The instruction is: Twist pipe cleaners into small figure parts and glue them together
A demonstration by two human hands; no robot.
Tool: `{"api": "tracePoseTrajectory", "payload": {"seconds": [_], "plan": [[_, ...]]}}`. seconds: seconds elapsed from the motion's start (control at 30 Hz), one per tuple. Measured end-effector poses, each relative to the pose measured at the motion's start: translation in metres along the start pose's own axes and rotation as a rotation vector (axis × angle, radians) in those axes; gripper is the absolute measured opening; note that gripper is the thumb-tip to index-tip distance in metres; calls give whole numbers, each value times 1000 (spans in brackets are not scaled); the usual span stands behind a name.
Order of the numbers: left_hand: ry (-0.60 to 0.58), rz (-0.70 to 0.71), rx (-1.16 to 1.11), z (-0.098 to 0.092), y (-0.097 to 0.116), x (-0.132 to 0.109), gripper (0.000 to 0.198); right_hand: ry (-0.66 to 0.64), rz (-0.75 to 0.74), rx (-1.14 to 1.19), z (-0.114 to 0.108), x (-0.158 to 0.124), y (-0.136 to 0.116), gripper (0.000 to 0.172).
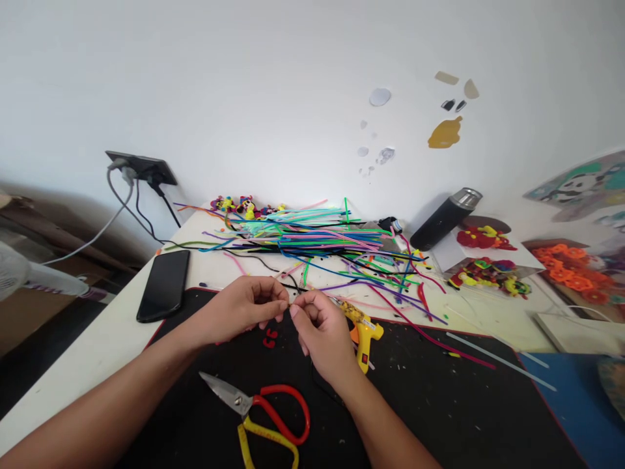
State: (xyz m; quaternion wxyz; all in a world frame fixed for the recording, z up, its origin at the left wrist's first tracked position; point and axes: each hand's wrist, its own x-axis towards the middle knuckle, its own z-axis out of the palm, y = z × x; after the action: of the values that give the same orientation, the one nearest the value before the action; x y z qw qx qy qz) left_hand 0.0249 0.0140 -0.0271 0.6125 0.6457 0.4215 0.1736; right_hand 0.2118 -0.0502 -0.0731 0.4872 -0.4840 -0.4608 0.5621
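Observation:
My left hand (249,303) and my right hand (323,332) meet fingertip to fingertip above the black mat (420,397). Each has thumb and finger pinched together on something tiny that I cannot make out. Below the fingertips, small curled red pipe cleaner pieces (269,339) lie on the mat. Just beyond my right hand is a yellow hot glue gun (365,326), partly hidden behind it. Nearer to me rest scissors (239,400) with one red and one yellow handle, blades pointing left.
A heap of coloured pipe cleaners (317,240) spreads along the wall. A phone (163,285) lies at left. On the right are a tilted black flask (444,218), a white box (446,251) with red figures, and clear glue sticks (502,361). Small colourful figures (248,207) sit at the back.

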Motion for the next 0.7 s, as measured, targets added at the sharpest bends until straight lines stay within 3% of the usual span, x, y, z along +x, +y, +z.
{"api": "tracePoseTrajectory", "payload": {"seconds": [0.7], "plan": [[-16, -28, -2, -2, 3, 1, 32, -5, -20, -84, -1, -1, 1, 18]]}}
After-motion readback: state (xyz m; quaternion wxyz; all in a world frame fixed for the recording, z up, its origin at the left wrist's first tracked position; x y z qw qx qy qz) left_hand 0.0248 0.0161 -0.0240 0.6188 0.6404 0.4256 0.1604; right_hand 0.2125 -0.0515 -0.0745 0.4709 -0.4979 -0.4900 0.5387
